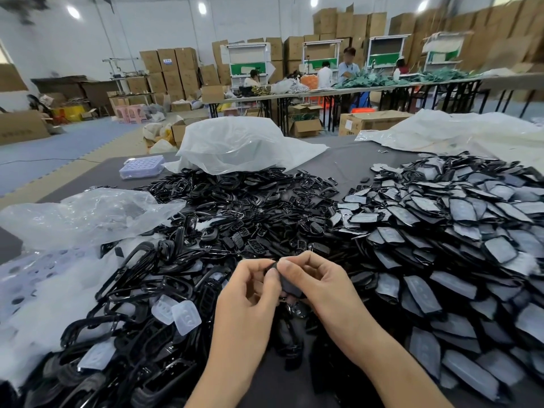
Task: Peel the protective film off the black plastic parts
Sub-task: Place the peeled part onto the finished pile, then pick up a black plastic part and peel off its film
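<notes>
Both grips closed on one black part (290,285), held over the near edge of the surface (353,160), mid-width. Left hand (250,293) and right hand (323,287) pinch its far tip. Long axis runs from that tip back toward the person. Film edge not visible, probably at the pinch.

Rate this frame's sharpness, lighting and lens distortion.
Head view: left hand and right hand pinching the black part are sharp; wide-angle distortion bows the far tables and leans the carton stacks, smeared at the upper right; ceiling lamps blow out white; clear plastic bags show glare; shadows are soft.
</notes>
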`<state>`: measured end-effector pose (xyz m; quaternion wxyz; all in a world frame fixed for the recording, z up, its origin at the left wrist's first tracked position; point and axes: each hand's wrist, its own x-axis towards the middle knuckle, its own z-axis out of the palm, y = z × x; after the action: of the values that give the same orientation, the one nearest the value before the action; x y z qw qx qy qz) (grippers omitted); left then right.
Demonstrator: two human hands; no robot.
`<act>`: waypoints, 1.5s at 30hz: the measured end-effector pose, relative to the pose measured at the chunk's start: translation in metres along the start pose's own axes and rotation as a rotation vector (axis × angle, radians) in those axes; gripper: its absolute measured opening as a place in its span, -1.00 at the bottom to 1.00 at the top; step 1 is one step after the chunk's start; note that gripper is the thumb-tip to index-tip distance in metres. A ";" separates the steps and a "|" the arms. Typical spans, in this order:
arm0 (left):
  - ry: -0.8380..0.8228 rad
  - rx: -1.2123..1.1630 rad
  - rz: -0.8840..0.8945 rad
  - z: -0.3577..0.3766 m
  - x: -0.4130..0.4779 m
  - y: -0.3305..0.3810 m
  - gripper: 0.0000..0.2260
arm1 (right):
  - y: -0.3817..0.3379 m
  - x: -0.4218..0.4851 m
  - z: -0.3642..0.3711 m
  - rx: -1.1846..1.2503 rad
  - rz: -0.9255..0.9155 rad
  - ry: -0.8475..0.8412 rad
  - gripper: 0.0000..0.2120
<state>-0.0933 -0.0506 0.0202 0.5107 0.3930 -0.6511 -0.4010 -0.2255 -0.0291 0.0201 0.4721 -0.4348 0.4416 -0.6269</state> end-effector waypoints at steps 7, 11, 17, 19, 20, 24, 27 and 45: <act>0.069 0.057 -0.024 -0.008 0.006 -0.008 -0.86 | 0.006 -0.002 -0.008 -0.373 -0.085 -0.078 -0.71; 0.019 0.043 -0.020 -0.002 0.002 -0.008 -0.85 | 0.002 -0.012 -0.019 -0.491 -0.099 -0.061 -0.67; -0.073 0.128 0.076 -0.009 -0.014 0.000 -0.78 | -0.059 0.004 -0.074 -0.143 -0.232 0.413 -0.43; -0.130 0.258 0.117 -0.017 -0.020 -0.001 -0.80 | -0.083 0.010 -0.091 -0.006 -0.267 0.588 -0.20; -0.144 0.380 0.162 -0.023 -0.023 -0.003 -0.79 | -0.088 0.011 -0.095 0.028 -0.265 0.632 -0.15; -0.112 0.997 0.324 -0.053 -0.028 -0.010 -0.57 | -0.068 0.007 -0.076 -0.096 -0.199 0.572 -0.22; -0.135 1.253 0.207 -0.075 -0.026 -0.020 -0.39 | -0.034 -0.003 -0.043 -0.413 -0.163 0.394 -0.39; -0.123 1.212 0.322 -0.083 0.019 -0.018 -0.90 | 0.032 -0.011 0.008 -1.058 -0.281 0.002 -0.52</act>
<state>-0.0133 -0.0844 0.0228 0.2128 0.4860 -0.8418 0.0992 -0.2092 -0.0250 -0.0106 0.1003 -0.6673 0.6346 -0.3767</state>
